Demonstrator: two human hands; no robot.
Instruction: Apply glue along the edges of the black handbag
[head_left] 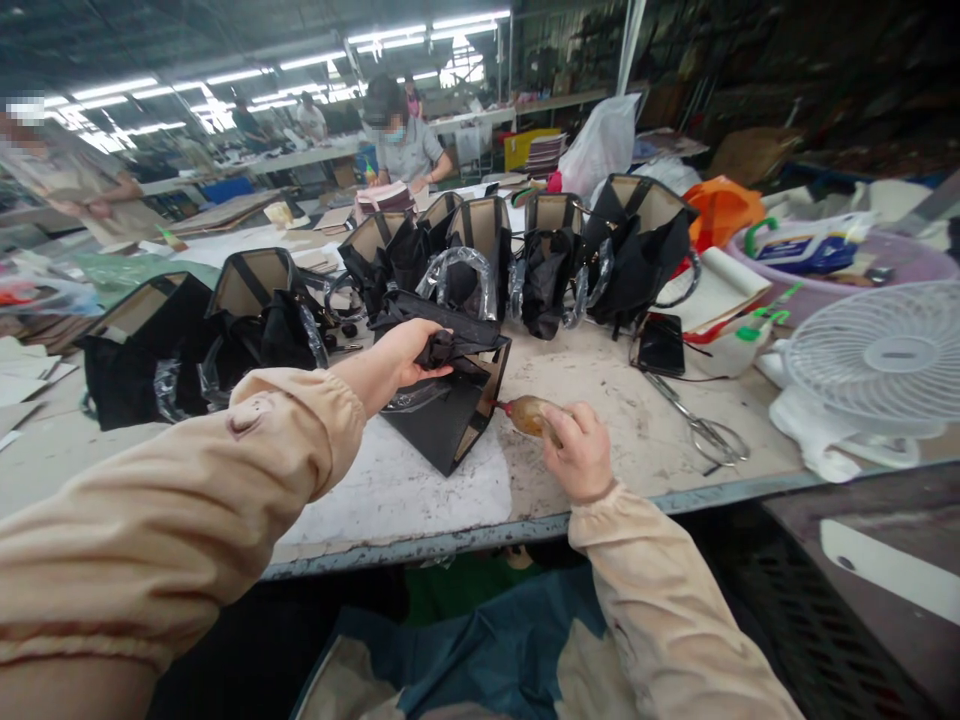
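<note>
My left hand (pixel 420 352) grips the bunched black lining of a black handbag (pixel 439 420), which lies tilted on a white sheet (pixel 352 500) with its open end facing right. In my closed right hand (pixel 577 448) is a yellowish squeeze bottle (pixel 529 414) with a red collar. Its thin tip points left and meets the edge of the bag's opening; whether it touches cannot be made out. Plastic-wrapped handles hang at the bag's near side, partly behind my left arm.
Several black bags (pixel 480 245) stand in a row behind. To the right lie scissors (pixel 701 425), a phone (pixel 661 343), a white fan (pixel 885 355) and a purple basin (pixel 840 265). The table's front edge (pixel 525 528) runs below my hands. A co-worker (pixel 405 140) sits across.
</note>
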